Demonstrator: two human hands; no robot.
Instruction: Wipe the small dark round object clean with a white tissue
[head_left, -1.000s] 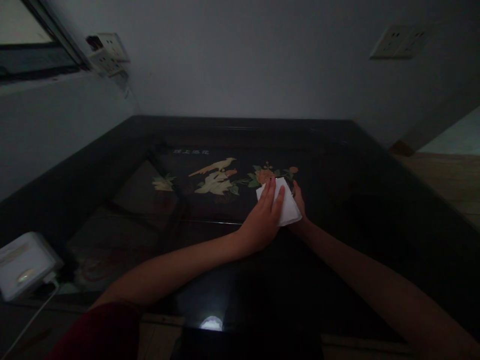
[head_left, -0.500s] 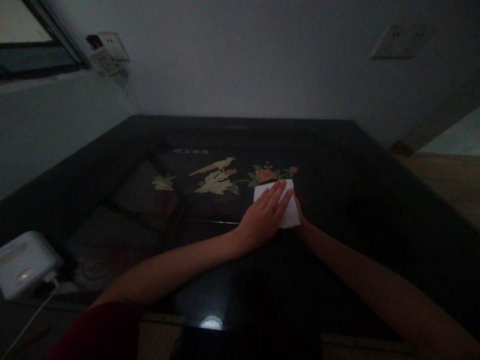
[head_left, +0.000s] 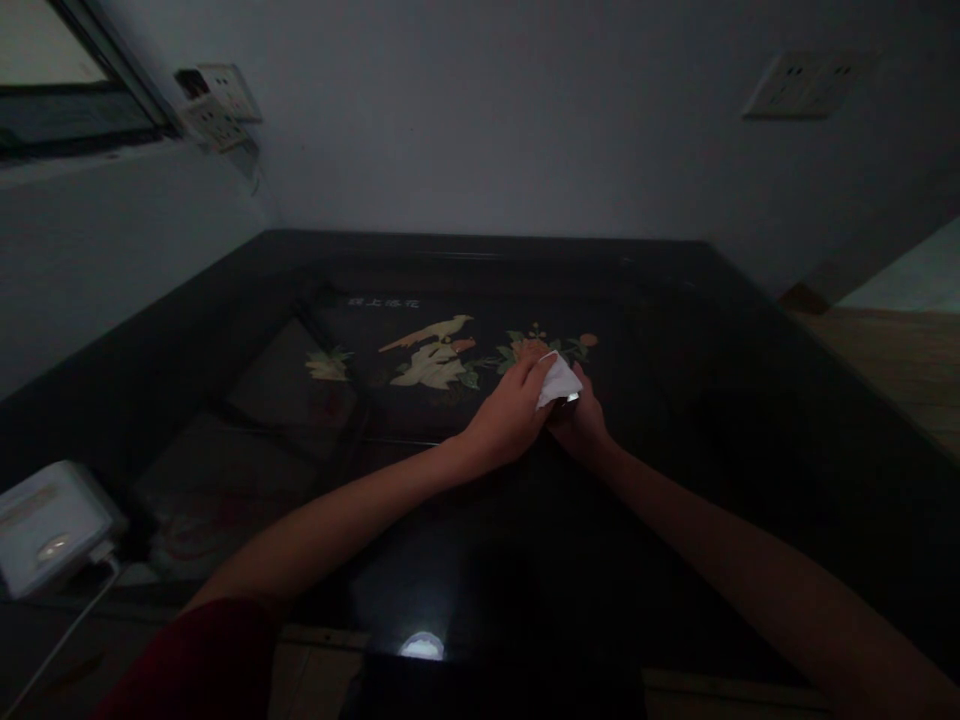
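A small white folded tissue (head_left: 559, 381) sits bunched between both my hands over the middle of a glossy black table (head_left: 720, 400) with a bird-and-flower inlay (head_left: 442, 355). My left hand (head_left: 506, 420) curls around the tissue's left side, fingers closed on it. Just to the right, my right hand (head_left: 581, 425) grips the tissue from below. Most of the tissue is hidden by my fingers. The room is dim.
A white box-like device (head_left: 45, 525) with a cable lies at the table's near left corner. Wall sockets (head_left: 217, 105) hang on the left wall, another socket plate (head_left: 806, 85) on the back wall. Wooden floor (head_left: 892, 350) shows to the right.
The tissue lay flat under my left palm before; now it is gathered into a small wad held up between both hands, which have closed together.
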